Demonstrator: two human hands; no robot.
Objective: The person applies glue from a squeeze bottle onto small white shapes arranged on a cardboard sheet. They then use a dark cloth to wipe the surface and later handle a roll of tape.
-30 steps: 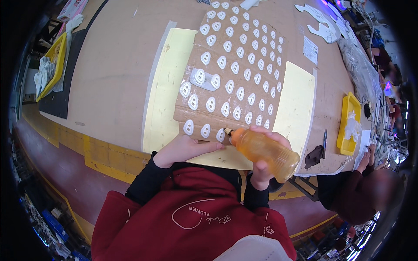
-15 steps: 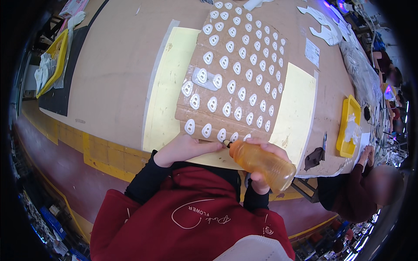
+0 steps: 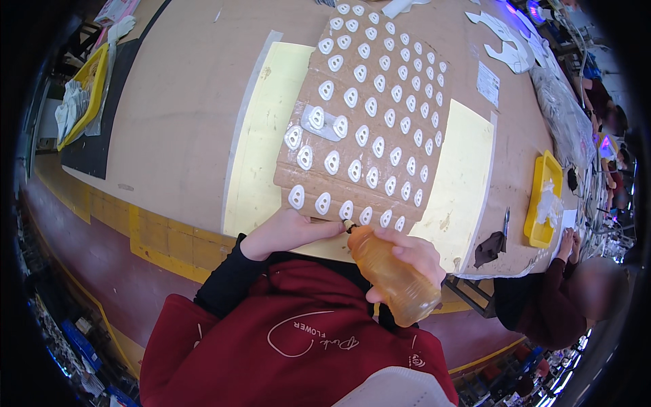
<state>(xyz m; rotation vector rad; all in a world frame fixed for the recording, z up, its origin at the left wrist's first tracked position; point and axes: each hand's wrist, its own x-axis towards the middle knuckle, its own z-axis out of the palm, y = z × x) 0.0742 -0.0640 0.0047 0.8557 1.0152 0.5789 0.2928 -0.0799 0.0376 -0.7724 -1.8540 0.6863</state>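
My right hand (image 3: 419,256) is wrapped round an orange translucent squeeze bottle (image 3: 392,277), tilted with its dark nozzle (image 3: 349,225) up and to the left. The nozzle tip meets the fingertips of my left hand (image 3: 286,233), which is closed at the near edge of a brown cardboard sheet (image 3: 319,175). What the left fingers grip, if anything, is hidden. Rows of small white rounded-triangular pieces (image 3: 331,162), each with two holes, lie on the cardboard. The nearest white piece (image 3: 346,209) sits just beyond the nozzle.
Pale yellow sheets (image 3: 252,149) lie under the cardboard on a brown-covered table (image 3: 176,122). To the right are a yellow tray (image 3: 531,234), a dark cloth (image 3: 488,249) and white cut-outs (image 3: 508,55). Another yellow tray (image 3: 100,88) is far left. A co-worker's hands (image 3: 570,243) rest at the right.
The bottle has swung steeper, its base moving left and toward me, and my right hand has shifted with it. The nozzle has edged left. My left hand stays in place.
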